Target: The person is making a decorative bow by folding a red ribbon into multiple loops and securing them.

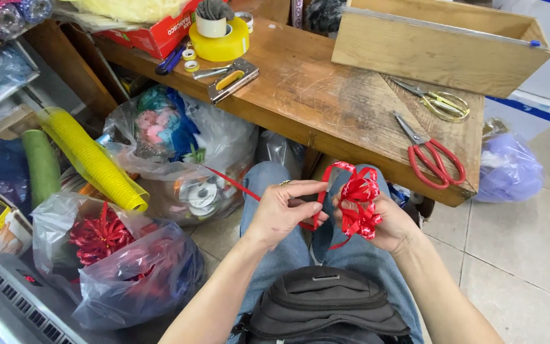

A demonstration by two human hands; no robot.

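Worn wooden workbench point(326, 95) fills the upper middle of the view and serves as the reference landmark; pale floor tiles lie to its right. Just below the bench's front edge, above the person's denim-clad knees, the right hand point(386, 223) is closed around a red ribbon bow point(359, 204), whose loops fan upward toward the bench. The left hand point(281, 210) sits just beside it, fingers pinched narrowly on a red ribbon strand point(233, 181). This strand's long axis runs diagonally, from the hands up and left toward a clear plastic bag of ribbon rolls point(186, 153) under the bench. On the bench's right end lie red-handled scissors point(431, 156); yellow tape rolls point(221, 41) stand at its far left. Lower left of the bench, another bag holds finished red bows point(100, 236).
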